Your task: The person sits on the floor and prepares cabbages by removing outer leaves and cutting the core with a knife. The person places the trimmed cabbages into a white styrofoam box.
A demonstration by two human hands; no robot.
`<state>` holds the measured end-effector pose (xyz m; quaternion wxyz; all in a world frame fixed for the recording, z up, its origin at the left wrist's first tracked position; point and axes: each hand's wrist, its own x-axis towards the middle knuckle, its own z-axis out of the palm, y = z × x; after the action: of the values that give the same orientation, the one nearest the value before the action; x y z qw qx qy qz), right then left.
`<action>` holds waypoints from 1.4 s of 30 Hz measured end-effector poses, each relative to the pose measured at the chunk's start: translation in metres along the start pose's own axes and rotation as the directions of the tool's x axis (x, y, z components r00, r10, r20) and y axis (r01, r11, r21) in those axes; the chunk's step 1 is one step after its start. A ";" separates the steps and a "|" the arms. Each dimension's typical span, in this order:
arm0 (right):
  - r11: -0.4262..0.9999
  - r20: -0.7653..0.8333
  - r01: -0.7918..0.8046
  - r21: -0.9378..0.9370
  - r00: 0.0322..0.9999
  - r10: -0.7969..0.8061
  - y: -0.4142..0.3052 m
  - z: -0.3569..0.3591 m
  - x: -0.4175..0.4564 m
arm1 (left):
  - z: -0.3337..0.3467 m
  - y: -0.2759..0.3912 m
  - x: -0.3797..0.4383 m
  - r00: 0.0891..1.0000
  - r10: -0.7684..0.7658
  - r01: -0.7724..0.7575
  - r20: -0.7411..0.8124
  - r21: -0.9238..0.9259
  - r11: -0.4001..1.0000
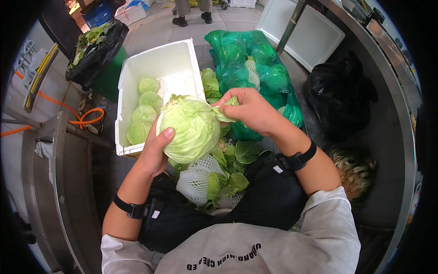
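Observation:
A pale green cabbage head (pixel 190 132) rests in my left hand (pixel 154 150), whose thumb lies across its near left side. My right hand (pixel 251 109) pinches a loose outer leaf (pixel 227 111) at the cabbage's right side. Behind the cabbage stands a white foam box (pixel 135 73), with several cabbage heads (pixel 142 114) lined along its left wall. Below my hands, torn cabbage leaves (pixel 236 171) and a white foam mesh sleeve (pixel 198 179) lie between my legs.
Right of the box sits a green plastic bag (pixel 236 54) of mesh-wrapped cabbages. A green bin (pixel 114 73) with a black liner stands at the left. A black bag (pixel 340 99) and green onions (pixel 352 171) lie at the right. A person's legs (pixel 191 8) are at the back.

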<state>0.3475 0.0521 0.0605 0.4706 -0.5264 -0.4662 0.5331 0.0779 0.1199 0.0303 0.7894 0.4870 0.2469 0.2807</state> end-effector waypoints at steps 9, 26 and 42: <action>0.999 0.041 -0.025 0.029 0.999 0.023 -0.009 -0.009 -0.006 | -0.020 -0.008 0.004 0.997 -0.031 0.031 0.072 0.005 1.000; 0.999 0.133 -0.043 -0.019 0.990 0.045 0.004 -0.002 -0.010 | -0.022 -0.012 0.004 0.990 -0.073 0.072 0.117 0.008 0.997; 0.995 0.122 0.019 -0.096 0.992 -0.007 0.017 0.002 -0.006 | -0.014 -0.004 0.001 0.990 -0.078 0.067 0.121 0.092 0.994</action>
<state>0.3449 0.0438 0.0448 0.4188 -0.5118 -0.5228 0.5379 0.0697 0.1281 0.0212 0.7908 0.5284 0.2267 0.2099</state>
